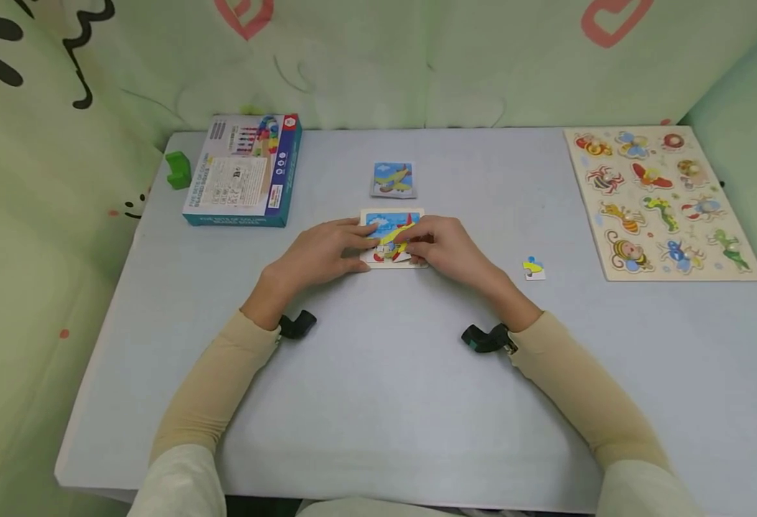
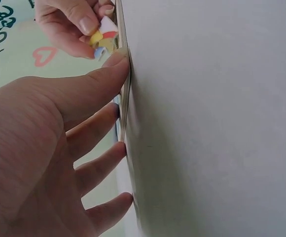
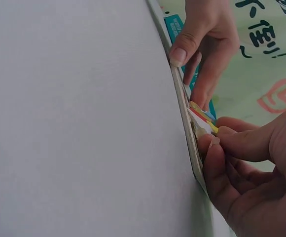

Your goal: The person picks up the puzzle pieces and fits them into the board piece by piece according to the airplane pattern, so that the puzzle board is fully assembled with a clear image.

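A small wooden jigsaw board (image 1: 394, 266) with an airplane picture lies in front of me. My left hand (image 1: 317, 253) rests at its left side, thumb at the near edge and fingers spread over the picture and the table. My right hand (image 1: 449, 248) pinches a puzzle piece (image 3: 201, 120) between thumb and fingertips over the right part of the board. The piece shows white, red and yellow and stands tilted in the right wrist view. Another puzzle piece (image 1: 533, 270), blue, yellow and white, lies apart on the table to the right.
Behind the board lies a small airplane picture card (image 1: 393, 179). A teal-edged box (image 1: 239, 172) and a green block (image 1: 178, 170) are at the back left. A large wooden puzzle board with insects (image 1: 659, 208) lies on the right of the white table (image 1: 378, 402).
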A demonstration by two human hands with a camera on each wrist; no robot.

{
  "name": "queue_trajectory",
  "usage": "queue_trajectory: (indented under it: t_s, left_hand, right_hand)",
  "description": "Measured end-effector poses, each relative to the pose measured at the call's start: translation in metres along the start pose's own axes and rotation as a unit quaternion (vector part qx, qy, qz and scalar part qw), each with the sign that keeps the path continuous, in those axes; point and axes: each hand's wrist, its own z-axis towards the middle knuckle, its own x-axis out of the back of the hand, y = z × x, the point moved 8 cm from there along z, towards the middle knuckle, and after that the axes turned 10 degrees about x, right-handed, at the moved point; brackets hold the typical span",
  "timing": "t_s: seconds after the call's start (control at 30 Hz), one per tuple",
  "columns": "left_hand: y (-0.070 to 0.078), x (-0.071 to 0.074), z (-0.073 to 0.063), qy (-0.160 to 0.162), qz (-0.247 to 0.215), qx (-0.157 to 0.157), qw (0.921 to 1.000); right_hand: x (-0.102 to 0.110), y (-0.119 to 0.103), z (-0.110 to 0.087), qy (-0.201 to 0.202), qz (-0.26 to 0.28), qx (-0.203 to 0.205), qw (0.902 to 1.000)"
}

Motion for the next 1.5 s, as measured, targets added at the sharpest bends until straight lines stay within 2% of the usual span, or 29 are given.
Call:
queue_trajectory:
  t_s: [0.2,0.43,0.77,0.97,1.27,1.5]
  left_hand:
    - [0.0,0.002,-0.001,0.001,0.0,0.003,1.0]
    - [0.001,0.002,-0.002,0.002,0.003,0.0,1.0]
    - [0.001,0.003,-0.002,0.0,0.0,0.002,1.0]
    - [-0.001,0.0,-0.002,-0.007,-0.004,0.011,0.9999]
    - [-0.001,0.001,-0.001,-0.003,-0.004,0.006,1.0]
    - [-0.001,0.0,-0.001,-0.001,-0.007,0.002,1.0]
  right_hand:
    - [-0.006,0.0,0.006,0.022,-0.011,-0.013,0.9996]
    - [-0.009,-0.003,0.009,0.026,-0.032,-0.02,0.999]
    - [-0.006,-0.005,0.018,-0.006,-0.087,-0.05,0.9949]
    - [-0.009,-0.005,0.02,-0.033,-0.074,-0.081,0.9935]
    - [-0.013,-0.014,0.019,-0.022,-0.117,-0.067,0.9906]
    - [-0.015,-0.013,0.016,-0.01,-0.127,-0.065,0.9897]
